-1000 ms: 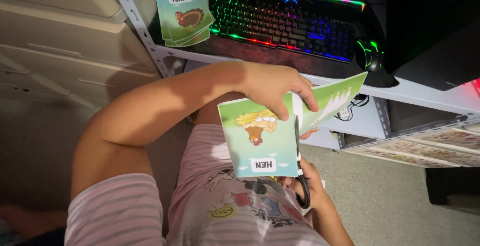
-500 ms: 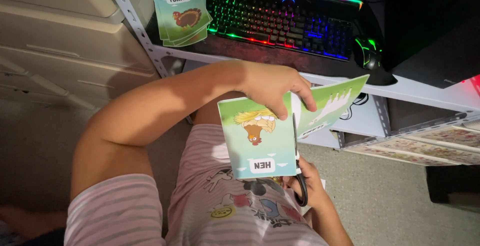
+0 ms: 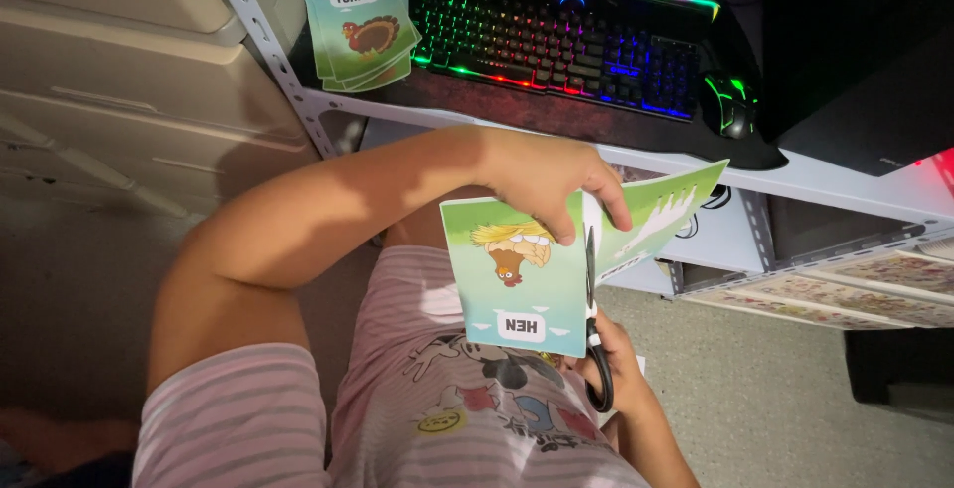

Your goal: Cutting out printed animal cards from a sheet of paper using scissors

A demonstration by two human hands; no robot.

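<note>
The left hand (image 3: 542, 175) grips the top edge of a green picture sheet (image 3: 522, 279), fingers curled over it, holding it up above the lap. Just below, the right hand (image 3: 614, 364) is closed through the handles of black scissors (image 3: 594, 334), whose blades run up a cut that divides the hen half from the other half, which bends away to the right. Beyond the left hand, on the desk (image 3: 696, 165), lie a lit keyboard (image 3: 556, 41), a mouse (image 3: 733, 102) and a stack of cut cards (image 3: 363, 31).
</note>
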